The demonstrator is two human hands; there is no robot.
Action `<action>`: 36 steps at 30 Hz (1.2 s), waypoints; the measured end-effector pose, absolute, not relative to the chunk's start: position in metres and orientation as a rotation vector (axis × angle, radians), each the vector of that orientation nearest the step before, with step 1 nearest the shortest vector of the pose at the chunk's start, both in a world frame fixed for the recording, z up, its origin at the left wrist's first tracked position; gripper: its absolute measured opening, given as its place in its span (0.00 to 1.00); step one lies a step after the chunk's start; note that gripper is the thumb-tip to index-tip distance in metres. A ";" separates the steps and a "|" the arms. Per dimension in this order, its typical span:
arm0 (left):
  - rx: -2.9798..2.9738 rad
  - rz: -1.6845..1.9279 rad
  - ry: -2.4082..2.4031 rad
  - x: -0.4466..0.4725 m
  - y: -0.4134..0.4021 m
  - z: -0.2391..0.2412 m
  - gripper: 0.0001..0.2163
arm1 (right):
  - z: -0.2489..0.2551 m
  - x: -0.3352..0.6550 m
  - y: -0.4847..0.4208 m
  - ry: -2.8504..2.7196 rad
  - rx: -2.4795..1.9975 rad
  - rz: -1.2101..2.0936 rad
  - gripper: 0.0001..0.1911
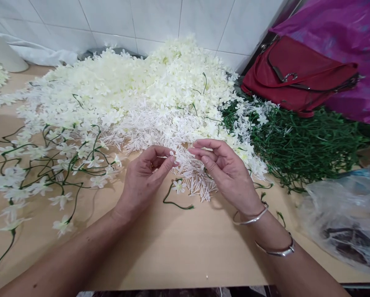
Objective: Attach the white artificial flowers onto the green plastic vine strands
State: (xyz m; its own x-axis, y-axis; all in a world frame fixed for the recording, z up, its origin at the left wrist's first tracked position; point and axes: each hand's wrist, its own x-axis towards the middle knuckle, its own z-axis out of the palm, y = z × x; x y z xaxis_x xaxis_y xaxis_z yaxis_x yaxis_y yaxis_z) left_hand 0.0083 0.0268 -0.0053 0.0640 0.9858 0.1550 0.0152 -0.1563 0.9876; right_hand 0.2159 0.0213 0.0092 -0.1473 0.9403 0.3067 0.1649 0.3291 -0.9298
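Observation:
My left hand (144, 175) is closed in a pinch, thumb against fingers, with a small white flower part (173, 154) at the fingertips. Its exact shape is hard to make out. Facing it, my right hand (225, 173) has its fingers stretched out and the thumb a little apart; I see nothing held there. Both hands hover over a heap of thin white stamen sticks (200, 181). Just below them lies an artificial white flower (179, 187) beside a curved green stem (175, 203).
Behind the hands rises a big pile of cream artificial blossoms (126, 82). Stemmed white flowers (61, 200) spread at left. On the right are green stems (308, 140), a red handbag (299, 72), a purple plastic bag (336, 33) and a clear plastic bag (342, 210).

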 end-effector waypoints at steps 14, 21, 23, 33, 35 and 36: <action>1.601 1.232 1.287 0.009 0.028 -0.007 0.07 | 0.001 0.223 0.029 -2.063 -1.157 0.122 0.09; 1.649 1.247 1.292 0.009 0.027 -0.006 0.07 | 0.009 0.217 0.022 -1.626 -1.110 0.494 0.06; 1.664 1.238 1.312 0.009 0.027 -0.006 0.07 | 0.010 0.213 0.021 -1.489 -1.096 0.620 0.05; 1.492 1.195 1.296 0.011 0.023 -0.003 0.07 | 0.009 0.198 0.011 -1.455 -1.006 0.637 0.09; 1.445 1.181 1.252 0.013 0.022 -0.002 0.08 | 0.008 0.196 0.008 -1.529 -0.986 0.545 0.10; 1.419 1.175 1.233 0.013 0.021 -0.001 0.08 | 0.008 0.195 0.007 -1.578 -0.977 0.489 0.10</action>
State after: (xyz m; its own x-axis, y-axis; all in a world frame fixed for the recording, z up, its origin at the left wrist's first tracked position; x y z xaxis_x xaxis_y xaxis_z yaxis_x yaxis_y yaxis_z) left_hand 0.0134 0.0213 -0.0011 0.0545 0.9935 0.0997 0.1469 -0.1067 0.9834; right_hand 0.1952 0.0075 0.0083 0.0058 0.8009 0.5988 0.3220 0.5654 -0.7593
